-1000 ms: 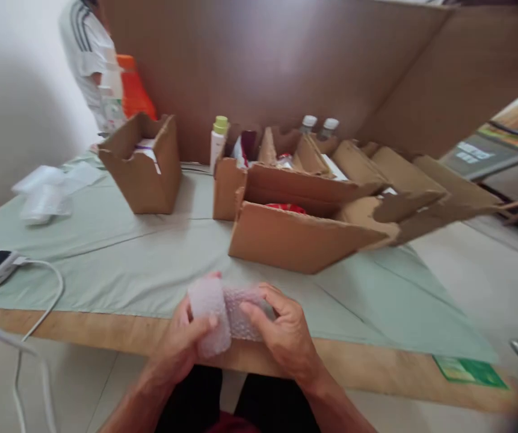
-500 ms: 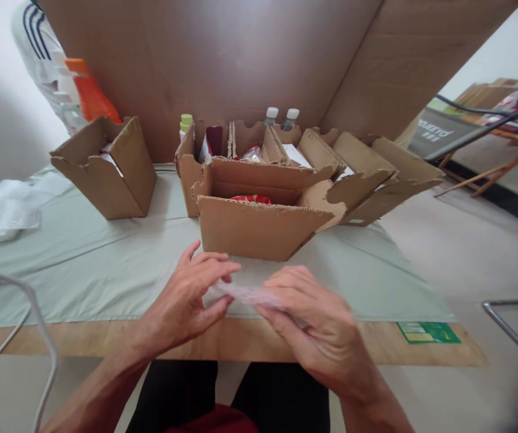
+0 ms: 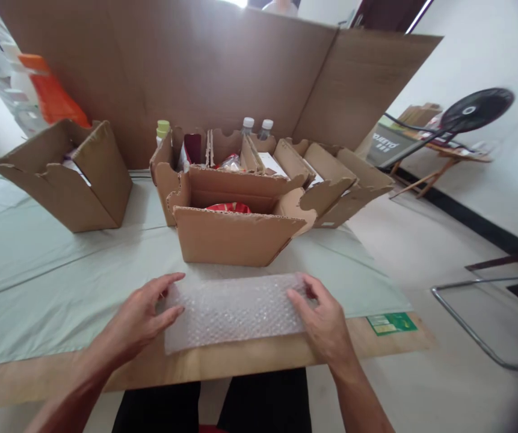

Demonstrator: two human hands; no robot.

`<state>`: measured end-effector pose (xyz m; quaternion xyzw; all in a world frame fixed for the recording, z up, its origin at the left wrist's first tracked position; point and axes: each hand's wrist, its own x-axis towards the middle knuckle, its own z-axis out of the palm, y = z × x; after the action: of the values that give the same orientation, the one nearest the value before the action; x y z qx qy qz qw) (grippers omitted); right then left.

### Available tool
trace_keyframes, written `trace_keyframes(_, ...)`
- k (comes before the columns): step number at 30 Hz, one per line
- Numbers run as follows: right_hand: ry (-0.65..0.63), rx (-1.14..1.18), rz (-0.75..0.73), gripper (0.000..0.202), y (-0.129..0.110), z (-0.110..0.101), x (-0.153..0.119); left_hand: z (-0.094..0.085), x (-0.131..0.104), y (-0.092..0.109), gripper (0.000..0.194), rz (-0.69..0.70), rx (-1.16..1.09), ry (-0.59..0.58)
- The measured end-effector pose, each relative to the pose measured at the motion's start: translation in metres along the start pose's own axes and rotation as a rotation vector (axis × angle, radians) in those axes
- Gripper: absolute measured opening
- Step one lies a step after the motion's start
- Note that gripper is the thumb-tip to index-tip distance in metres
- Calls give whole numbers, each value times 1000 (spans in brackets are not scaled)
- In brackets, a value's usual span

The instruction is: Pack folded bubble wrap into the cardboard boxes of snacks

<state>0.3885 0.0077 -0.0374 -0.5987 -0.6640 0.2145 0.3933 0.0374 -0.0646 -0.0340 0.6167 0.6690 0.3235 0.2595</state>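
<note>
A flat clear bubble-wrap piece [image 3: 236,313] spans the space between my hands at the table's front edge, its lower part over the bare wood. My left hand [image 3: 136,319] holds its left end, thumb in front and forefinger by the upper corner. On the right end, my right hand [image 3: 326,319] has its thumb over the front face and its fingers round the far edge. Just beyond the wrap stands an open cardboard bin [image 3: 227,237], with a red item [image 3: 229,207] partly visible inside.
Several cardboard bins stand behind, one of them [image 3: 331,204] at the right; another bin [image 3: 100,192] stands apart at the left. An orange bottle [image 3: 53,93] is behind that one. A tall cardboard panel [image 3: 172,78] closes off the back. A metal-framed chair [image 3: 461,319] is at the right.
The bubble wrap was seen nearly edge-on between my closer hands; now it lies broad and flat to view. My hands have moved apart, and the view has turned right.
</note>
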Motion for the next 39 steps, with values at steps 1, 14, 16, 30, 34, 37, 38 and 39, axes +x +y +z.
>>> trace_keyframes(1, -1, -21, -3, 43, 4, 1, 4, 4, 4, 0, 52, -22, 7, 36)
trace_keyframes(14, -258, 184, -83, 35, 1, 40, 89, 52, 67, 25, 61, -73, -319, 126)
trace_keyframes(16, -200, 179, -70, 34, 6, 43, 90, 57, 64, 20, 65, -50, -398, 114)
trace_keyframes(30, -67, -139, -225, 37, 6, 7, 29, 37, 14, 26, 38, 137, 80, 253)
trace_keyframes(34, -443, -237, -589, 34, -43, 48, -20, 48, -5, 17, 23, 361, 239, 93)
trace_keyframes(37, -621, -312, -717, 37, -44, 63, -32, 58, -4, 3, 21, 302, 317, 45)
trace_keyframes(38, -605, -339, -698, 38, -32, 56, -32, 60, -3, -1, 21, 287, 325, 28)
trace_keyframes(39, -557, -374, -652, 37, -14, 43, -30, 61, -2, -4, 22, 276, 330, 14)
